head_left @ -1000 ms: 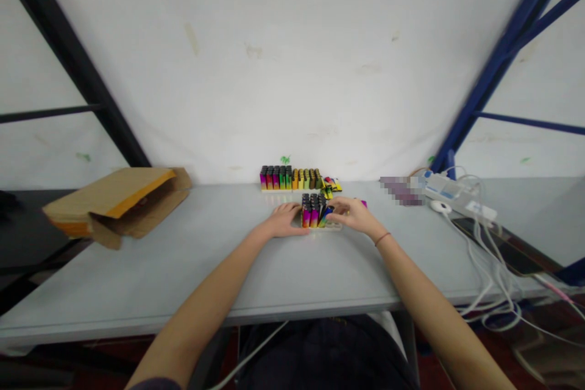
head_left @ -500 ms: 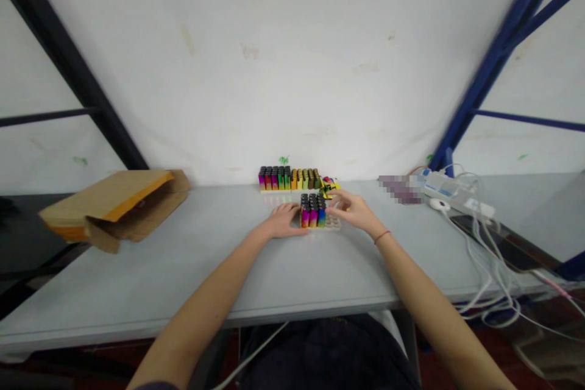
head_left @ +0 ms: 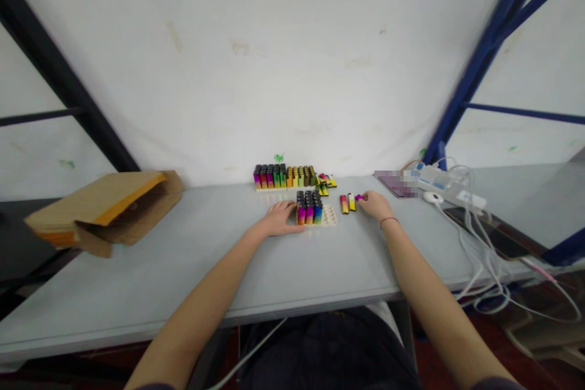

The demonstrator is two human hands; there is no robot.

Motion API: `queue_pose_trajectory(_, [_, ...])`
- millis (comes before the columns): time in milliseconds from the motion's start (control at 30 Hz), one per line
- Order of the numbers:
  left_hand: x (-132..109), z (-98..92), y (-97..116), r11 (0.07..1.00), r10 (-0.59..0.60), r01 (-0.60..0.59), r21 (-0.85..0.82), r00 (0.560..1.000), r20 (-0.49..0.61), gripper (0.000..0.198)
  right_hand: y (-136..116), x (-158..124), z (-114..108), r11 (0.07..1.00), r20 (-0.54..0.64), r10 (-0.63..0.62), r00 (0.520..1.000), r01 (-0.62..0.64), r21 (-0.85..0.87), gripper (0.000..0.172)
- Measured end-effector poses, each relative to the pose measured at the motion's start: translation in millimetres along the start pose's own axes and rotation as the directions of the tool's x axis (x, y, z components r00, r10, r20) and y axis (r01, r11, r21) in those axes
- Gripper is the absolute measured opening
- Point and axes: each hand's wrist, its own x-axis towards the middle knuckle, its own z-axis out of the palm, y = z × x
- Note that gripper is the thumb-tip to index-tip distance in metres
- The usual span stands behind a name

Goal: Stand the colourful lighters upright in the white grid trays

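Observation:
A white holder tray [head_left: 328, 216] sits on the grey table [head_left: 150, 268], with a block of upright gradient-coloured lighters [head_left: 308, 207] in its left part and empty holes on its right. My left hand [head_left: 280, 218] lies on the table, touching the block's left side, and holds nothing. My right hand [head_left: 375, 206] is to the right, its fingertips on the end of a magenta lighter [head_left: 359, 197]. Just left of those fingers, a red-and-yellow lighter [head_left: 344, 204] and a yellow lighter [head_left: 351, 202] lie flat. Behind stands a long row of lighters [head_left: 283, 177] in another holder, with several loose ones [head_left: 325, 181] beside it.
A brown cardboard envelope [head_left: 105, 213] lies at the table's left. On the right are a blurred-out phone [head_left: 395, 184], a white power strip [head_left: 439, 180] and tangled white cables [head_left: 479, 250]. Black and blue metal frame bars [head_left: 457, 116] rise against a white wall.
My right hand has moved right, away from the tray, and lighters now lie flat on the table there. My left hand stays beside the block. The view has shifted slightly.

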Motion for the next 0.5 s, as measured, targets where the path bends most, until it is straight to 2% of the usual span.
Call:
queue_pose_trajectory(67, [0,-0.2,0,1.0,0.003,-0.003,-0.001,1.0,0.002,0.081,1,2,1,0.997,-0.055,0.0,0.998,0.004,0.072,0.022])
queue_pose_trajectory(133, [0,-0.3,0,1.0,0.005,-0.005,0.001,1.0,0.0,0.08,1,4,0,0.97,-0.099,-0.052,0.994,0.074,0.233,0.023])
queue_pose_trajectory(200, [0,-0.3,0,1.0,0.004,-0.004,0.004,1.0,-0.004,0.08,-1,4,-2,0.872,-0.113,-0.153,0.982,0.188,0.452,0.018])
queue_pose_trajectory(267, [0,-0.4,0,1.0,0.002,-0.002,0.005,1.0,-0.002,0.079,-7,2,-4,0.704,-0.078,-0.271,0.959,0.253,0.663,0.02])
queue_pose_trajectory(333, [0,-0.4,0,1.0,0.004,-0.004,0.001,1.0,0.005,0.08,-16,-2,-5,0.506,-0.004,-0.348,0.937,0.191,0.841,0.031])
queue_pose_trajectory(400, [0,-0.4,0,1.0,0.008,-0.008,0.0,1.0,0.006,0.08,-26,-8,-5,0.32,0.079,-0.38,0.922,0.051,0.946,0.04])
queue_pose_trajectory(433, [0,-0.3,-1,1.0,0.008,-0.008,0.002,1.0,0.005,0.081,-31,-11,-5,0.247,0.112,-0.389,0.914,-0.014,0.969,0.042])
queue_pose_trajectory(500, [0,-0.1,-1,1.0,0.006,-0.006,0.007,1.0,-0.001,0.081,-39,-16,-5,0.159,0.151,-0.398,0.905,-0.093,0.983,0.043])
